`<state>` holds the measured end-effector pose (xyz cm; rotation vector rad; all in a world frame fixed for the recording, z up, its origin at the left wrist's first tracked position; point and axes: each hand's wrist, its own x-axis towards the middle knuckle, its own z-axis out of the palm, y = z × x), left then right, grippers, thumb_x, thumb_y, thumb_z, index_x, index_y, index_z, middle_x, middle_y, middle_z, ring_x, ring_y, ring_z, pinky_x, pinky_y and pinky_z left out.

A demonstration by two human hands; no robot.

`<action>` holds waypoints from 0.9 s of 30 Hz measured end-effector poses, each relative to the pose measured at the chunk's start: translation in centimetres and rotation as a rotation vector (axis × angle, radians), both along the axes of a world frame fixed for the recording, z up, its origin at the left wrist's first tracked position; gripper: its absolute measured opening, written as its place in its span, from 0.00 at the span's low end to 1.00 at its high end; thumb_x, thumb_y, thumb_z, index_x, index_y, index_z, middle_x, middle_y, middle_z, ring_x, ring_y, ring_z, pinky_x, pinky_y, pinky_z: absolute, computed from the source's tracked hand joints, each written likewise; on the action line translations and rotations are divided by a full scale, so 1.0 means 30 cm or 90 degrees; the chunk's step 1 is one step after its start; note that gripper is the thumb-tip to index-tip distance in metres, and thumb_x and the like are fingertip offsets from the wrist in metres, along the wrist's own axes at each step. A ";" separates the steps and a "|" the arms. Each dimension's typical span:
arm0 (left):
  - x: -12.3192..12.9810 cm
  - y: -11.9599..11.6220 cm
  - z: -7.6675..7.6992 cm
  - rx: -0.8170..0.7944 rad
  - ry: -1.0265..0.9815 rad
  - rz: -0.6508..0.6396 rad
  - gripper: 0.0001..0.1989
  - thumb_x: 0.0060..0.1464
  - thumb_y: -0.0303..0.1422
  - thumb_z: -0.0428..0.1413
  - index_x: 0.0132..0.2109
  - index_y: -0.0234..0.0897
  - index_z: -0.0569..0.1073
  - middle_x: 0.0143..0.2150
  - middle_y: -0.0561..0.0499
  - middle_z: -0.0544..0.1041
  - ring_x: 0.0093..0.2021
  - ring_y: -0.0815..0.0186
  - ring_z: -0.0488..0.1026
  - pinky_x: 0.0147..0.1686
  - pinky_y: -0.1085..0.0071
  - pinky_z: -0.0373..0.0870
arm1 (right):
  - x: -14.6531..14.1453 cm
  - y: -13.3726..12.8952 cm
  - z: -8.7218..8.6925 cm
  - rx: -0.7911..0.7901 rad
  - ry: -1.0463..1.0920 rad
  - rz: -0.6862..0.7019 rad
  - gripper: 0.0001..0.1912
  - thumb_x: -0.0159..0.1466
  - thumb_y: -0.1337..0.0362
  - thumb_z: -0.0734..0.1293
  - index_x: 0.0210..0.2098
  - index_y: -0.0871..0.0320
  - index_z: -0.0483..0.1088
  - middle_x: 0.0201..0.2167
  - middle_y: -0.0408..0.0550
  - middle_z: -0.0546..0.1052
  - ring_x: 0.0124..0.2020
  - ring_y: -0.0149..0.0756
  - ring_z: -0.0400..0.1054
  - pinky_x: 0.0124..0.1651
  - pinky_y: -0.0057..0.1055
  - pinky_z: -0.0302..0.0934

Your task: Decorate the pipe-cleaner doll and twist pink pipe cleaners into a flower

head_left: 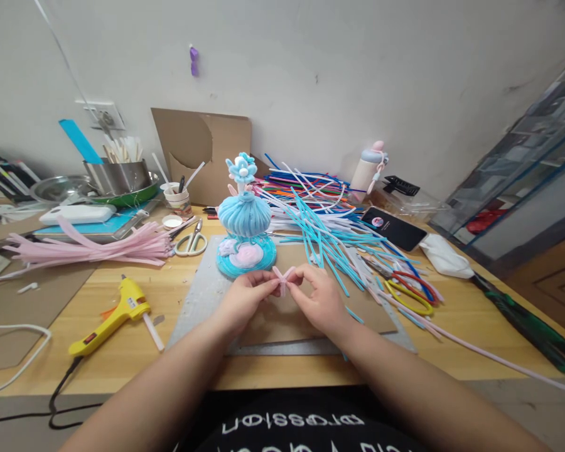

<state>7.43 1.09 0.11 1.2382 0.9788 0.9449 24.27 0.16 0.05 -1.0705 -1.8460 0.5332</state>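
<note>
Between my two hands is a small pink pipe cleaner piece (283, 280), bent into a bow-like shape with several short ends. My left hand (258, 290) pinches its left side, and my right hand (316, 296) pinches the right side. Both hands hover over a flat cardboard sheet (362, 317) on a grey cutting mat (195, 314). Just behind them stands a blue pipe cleaner figure (245, 215) with a pleated, ball-shaped skirt and a flower on top. Its round blue base (223, 262) carries a pink patch.
A yellow glue gun (122, 311) and white-handled scissors (192, 242) lie left, near pink pipe cleaners (94, 246). Blue and white pipe cleaners (327, 242) spread at right, beside yellow-and-red-handled tools (409, 296), a phone (395, 227) and a bottle (367, 169). Green-handled pliers (527, 320) rest at the right edge.
</note>
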 end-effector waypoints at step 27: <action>-0.010 -0.032 0.034 0.655 0.420 0.111 0.05 0.57 0.30 0.52 0.36 0.39 0.73 0.37 0.49 0.72 0.40 0.63 0.67 0.41 0.65 0.64 | -0.012 0.000 0.021 -0.376 0.342 0.203 0.17 0.62 0.53 0.62 0.23 0.57 0.62 0.21 0.41 0.67 0.24 0.29 0.60 0.30 0.28 0.55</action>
